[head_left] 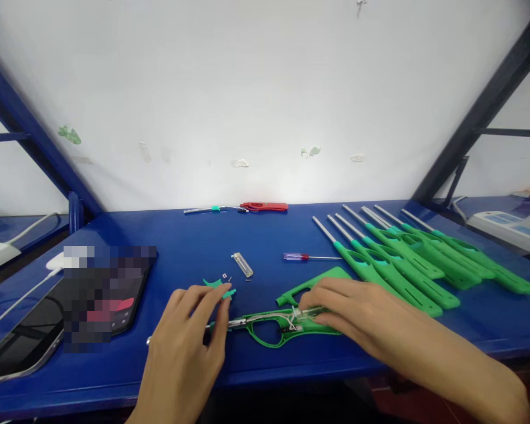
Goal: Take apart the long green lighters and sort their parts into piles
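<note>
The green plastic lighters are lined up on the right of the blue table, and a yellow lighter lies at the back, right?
Not quite: the head view shows the long plastic lighter at the back is red, not yellow. The green plastic lighters are indeed on the right of the blue table.

You have one view, from the camera on your head. It looks forward and down across the blue bench [189, 235] from its near edge and faces the white wall [265, 88] behind its far edge. It sits close. Your left hand [189, 330] and right hand [348, 312] fill the lower frame above the bench's front edge, and the bench runs past both sides of the frame.
</note>
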### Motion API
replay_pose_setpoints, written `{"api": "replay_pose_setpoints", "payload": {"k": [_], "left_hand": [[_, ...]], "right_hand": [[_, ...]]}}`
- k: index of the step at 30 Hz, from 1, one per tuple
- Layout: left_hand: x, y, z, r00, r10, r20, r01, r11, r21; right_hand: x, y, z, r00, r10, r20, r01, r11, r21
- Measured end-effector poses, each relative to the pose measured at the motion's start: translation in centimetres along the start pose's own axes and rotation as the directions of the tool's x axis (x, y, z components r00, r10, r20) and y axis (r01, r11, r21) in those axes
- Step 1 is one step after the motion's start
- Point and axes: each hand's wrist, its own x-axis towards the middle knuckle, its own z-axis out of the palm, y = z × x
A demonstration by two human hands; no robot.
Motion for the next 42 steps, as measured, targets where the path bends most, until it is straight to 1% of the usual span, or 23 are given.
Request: {"api": "replay_pose_setpoints", "payload": {"k": [4, 6, 8, 11, 14, 19, 22, 24, 27, 28, 29, 30, 32, 35, 37, 39, 42], "left_hand": [[0.0, 1.7, 0.6, 0.987, 0.137, 0.078, -0.119, 0.971, -0.209], [0.0, 2.4, 0.9, 0.974, 0.193, 0.121, -0.155, 0.951, -0.268], [0.1, 2.7, 1.3, 0.967, 0.213, 0.14, -0.167, 0.945, -0.281], [0.2, 2.8, 1.6, 0.969, 0.202, 0.14, -0.153, 0.941, -0.301], [0.4, 2.7, 1.6, 0.968, 0.206, 0.141, -0.157, 0.941, -0.3], [0.2, 2.8, 1.6, 0.955, 0.246, 0.164, -0.194, 0.94, -0.281], [0.0, 2.8, 1.7, 0.955, 0.248, 0.166, -0.193, 0.937, -0.29], [-0.2, 2.6, 1.7, 0.963, 0.216, 0.163, -0.161, 0.941, -0.296], [-0.5, 2.3, 1.7, 0.967, 0.191, 0.168, -0.135, 0.946, -0.294], [-0.6, 2.3, 1.7, 0.966, 0.197, 0.17, -0.142, 0.947, -0.288], [-0.6, 2.3, 1.7, 0.964, 0.204, 0.171, -0.152, 0.948, -0.279], [-0.7, 2.2, 1.7, 0.964, 0.206, 0.167, -0.158, 0.951, -0.265], [-0.9, 2.2, 1.6, 0.97, 0.198, 0.144, -0.16, 0.959, -0.234], [-0.8, 2.3, 1.5, 0.978, 0.172, 0.118, -0.143, 0.965, -0.221], [-0.6, 2.4, 1.4, 0.981, 0.159, 0.107, -0.127, 0.958, -0.256], [-0.4, 2.4, 1.3, 0.986, 0.155, 0.069, -0.126, 0.943, -0.309], [-0.3, 2.4, 1.2, 0.988, 0.151, 0.019, -0.133, 0.916, -0.379]], "right_hand": [[-0.4, -0.1, 0.0, 1.0, -0.026, 0.0, 0.026, 1.0, -0.003], [-0.4, -0.6, -0.3, 0.999, -0.032, 0.019, 0.033, 0.999, -0.004], [-0.4, -1.2, -0.6, 0.999, -0.034, 0.037, 0.034, 0.999, 0.002], [-0.2, -1.8, -1.0, 0.997, -0.055, 0.052, 0.055, 0.998, 0.006], [-0.2, -1.7, -1.1, 0.995, -0.085, 0.057, 0.086, 0.996, -0.014], [-0.4, -1.4, -1.4, 0.997, -0.078, 0.027, 0.079, 0.996, -0.032], [-1.0, -1.7, -2.2, 0.997, -0.072, -0.028, 0.071, 0.996, -0.051], [-1.7, -1.5, -3.1, 0.991, -0.073, -0.11, 0.061, 0.993, -0.105], [-2.8, -0.6, -4.5, 0.956, -0.078, -0.281, 0.021, 0.98, -0.199], [-2.9, -0.4, -4.8, 0.944, -0.07, -0.321, -0.002, 0.976, -0.217], [-3.0, -0.2, -4.9, 0.94, -0.063, -0.334, -0.013, 0.976, -0.219], [-2.8, -0.2, -4.9, 0.943, -0.05, -0.328, -0.019, 0.979, -0.204], [-2.0, -0.5, -4.2, 0.959, -0.047, -0.279, 0.006, 0.989, -0.146], [-0.2, -1.5, -2.4, 0.976, -0.064, -0.207, 0.058, 0.998, -0.033], [1.0, -2.1, -1.1, 0.979, -0.094, -0.179, 0.1, 0.995, 0.023], [1.6, -2.4, -0.3, 0.976, -0.133, -0.172, 0.145, 0.988, 0.057], [2.0, -2.7, 0.2, 0.964, -0.186, -0.189, 0.199, 0.979, 0.049]]}}
